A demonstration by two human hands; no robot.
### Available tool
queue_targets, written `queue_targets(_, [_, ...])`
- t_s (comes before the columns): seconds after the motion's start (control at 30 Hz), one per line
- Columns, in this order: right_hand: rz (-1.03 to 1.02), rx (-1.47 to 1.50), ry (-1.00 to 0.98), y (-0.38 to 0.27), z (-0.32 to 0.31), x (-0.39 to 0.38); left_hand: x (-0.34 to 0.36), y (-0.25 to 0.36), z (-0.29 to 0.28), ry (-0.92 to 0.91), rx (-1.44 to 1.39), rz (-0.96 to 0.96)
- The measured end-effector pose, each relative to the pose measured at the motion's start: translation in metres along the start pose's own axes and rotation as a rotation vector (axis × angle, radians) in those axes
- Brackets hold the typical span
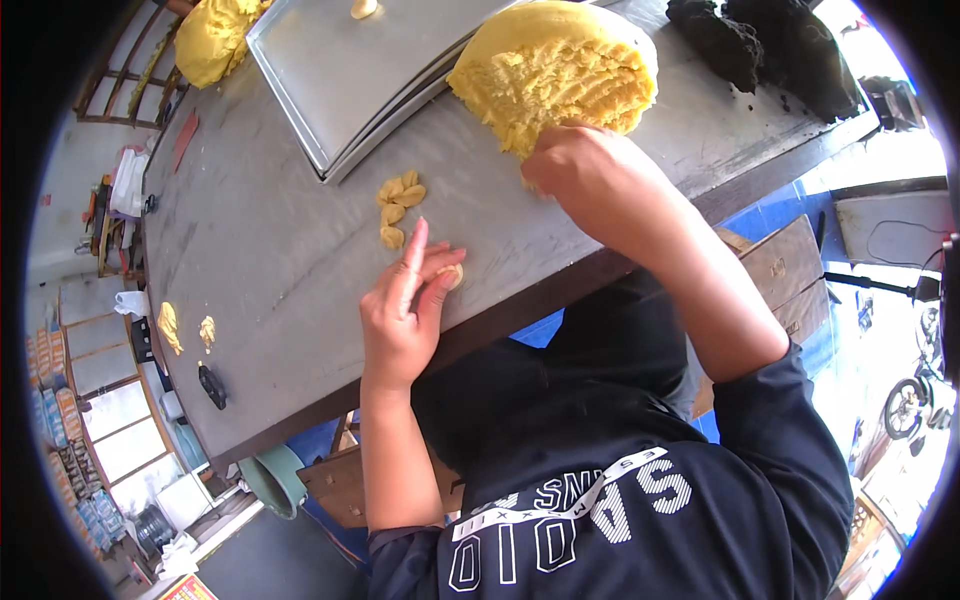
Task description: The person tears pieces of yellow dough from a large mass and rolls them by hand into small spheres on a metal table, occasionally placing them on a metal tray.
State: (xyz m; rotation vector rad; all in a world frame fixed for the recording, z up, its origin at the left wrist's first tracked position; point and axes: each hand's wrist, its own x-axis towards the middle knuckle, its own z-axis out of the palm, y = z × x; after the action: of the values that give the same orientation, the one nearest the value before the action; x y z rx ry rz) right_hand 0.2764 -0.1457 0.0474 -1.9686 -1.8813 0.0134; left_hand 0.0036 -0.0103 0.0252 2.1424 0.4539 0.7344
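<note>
A large mound of yellow dough [560,75] with a rough, torn front face rests on the grey table [290,250]. At its near edge my right hand [585,170] has its fingers curled and closed on the dough, and the fingertips are partly hidden. My left hand [400,310] is over the table near the front edge, index finger stretched out. Its thumb and other fingers close on a small pale dough piece [455,275]. Just beyond that hand lies a cluster of several small dough pieces [402,196].
Stacked metal trays [330,140] lie beyond the pieces, with a small dough ball [364,9] on top. Far left is another yellow lump [215,42]; far right, a dark crumbly mass [785,60]. Dough scraps [169,326] and a small black object [211,385] lie at left.
</note>
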Motion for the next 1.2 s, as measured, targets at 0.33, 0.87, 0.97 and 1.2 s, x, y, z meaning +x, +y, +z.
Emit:
queue_targets(0.33, [0.078,0.202,0.379,-0.015,0.013,-0.028,0.003,0.002,-0.020,-0.265,-0.062,-0.174])
queue_targets(0.87, [0.039,0.065,0.174,-0.004,0.018,-0.024,-0.018,0.009,0.017,0.041,0.363,-0.064])
queue_targets(0.97, [0.037,0.098,0.224,0.007,0.019,-0.034,-0.024,0.017,0.002,-0.053,0.041,-0.214])
queue_targets(1.2, [-0.029,0.179,0.217,0.006,0.013,-0.045,-0.019,-0.005,-0.021,-0.137,0.151,0.113])
